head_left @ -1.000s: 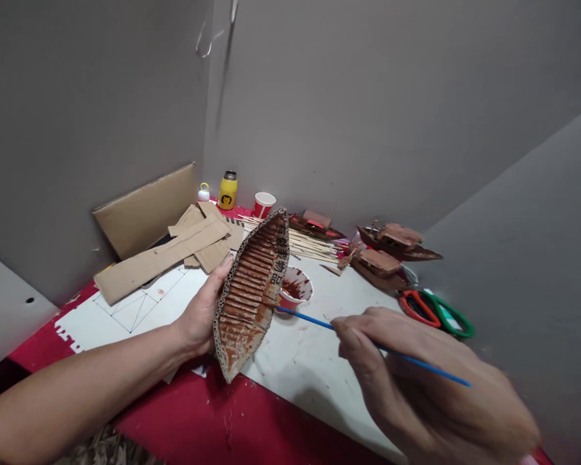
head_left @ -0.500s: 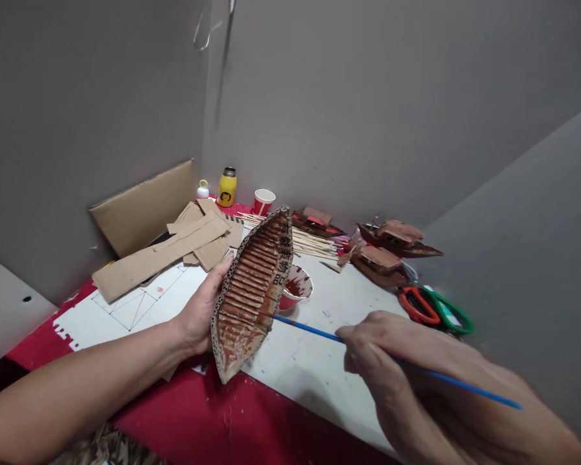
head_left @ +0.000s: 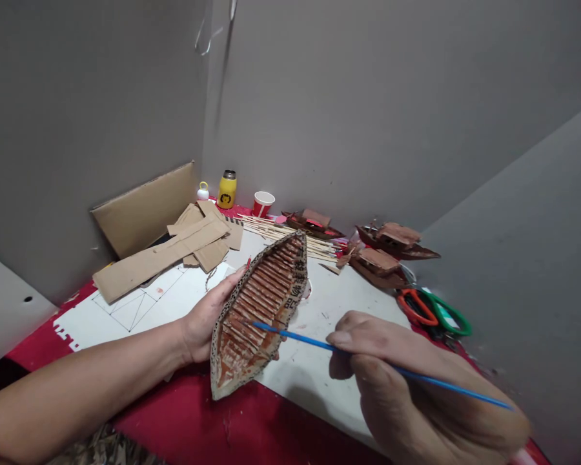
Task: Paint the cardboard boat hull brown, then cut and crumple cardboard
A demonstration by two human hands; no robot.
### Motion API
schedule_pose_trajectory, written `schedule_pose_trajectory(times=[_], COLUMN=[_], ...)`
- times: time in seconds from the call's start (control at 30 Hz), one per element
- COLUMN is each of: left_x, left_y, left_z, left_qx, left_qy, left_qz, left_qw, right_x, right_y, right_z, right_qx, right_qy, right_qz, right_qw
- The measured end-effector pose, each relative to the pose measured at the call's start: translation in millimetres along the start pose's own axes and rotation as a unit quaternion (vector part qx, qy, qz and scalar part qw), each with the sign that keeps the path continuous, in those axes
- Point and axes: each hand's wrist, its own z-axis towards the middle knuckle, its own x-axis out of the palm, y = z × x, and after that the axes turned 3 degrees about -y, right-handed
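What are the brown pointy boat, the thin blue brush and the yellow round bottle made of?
Brown pointy boat: corrugated cardboard, as wavy layers show along its rim; streaky brown paint inside.
Thin blue brush: smooth handle, so maybe plastic or painted wood.
Yellow round bottle: probably coated metal, as its bare neck looks steely grey.

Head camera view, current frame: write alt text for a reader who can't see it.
The left hand holds a cardboard boat hull while the right hand holds a blue paintbrush, its tip at the hull's ribbed, brown-streaked inside. Beyond are cardboard pieces and three brown model boats.
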Motion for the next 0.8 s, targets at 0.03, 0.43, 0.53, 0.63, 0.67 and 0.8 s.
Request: schedule_pose_trajectory(times=[0.03, 0.43, 0.53, 0.63, 0.67, 0.8], left_x=[0.0, -3.5, -5.2, -8.1, -8.9, -7.6], left_y=[0, 1, 2, 0, -1, -11], left_z=[0, -3, -3, -4, -4, -4], left_qx=[-0.005, -0.036, -0.041, -0.059, -0.057, -0.003], left_qy=[0.002, -0.014, -0.002, 0.038, 0.048, 0.036], left_qz=[0.0, -0.004, 0.006, 0.011, 0.01, 0.014], left_qw=[1.0, 0.999, 0.999, 0.997, 0.997, 0.999], right_x=[3, 10, 10, 9, 7, -13], right_y=[1, -5, 0, 7, 8, 3], right_z=[1, 7, 6, 11, 15, 33], right_qx=[0.002, 0.101, 0.101, 0.098, 0.1, 0.097], right_qy=[-0.003, -0.13, -0.083, -0.078, -0.108, -0.285], right_qz=[0.037, 0.108, 0.149, 0.118, 0.1, 0.047], right_qw=[0.999, 0.98, 0.98, 0.985, 0.984, 0.953])
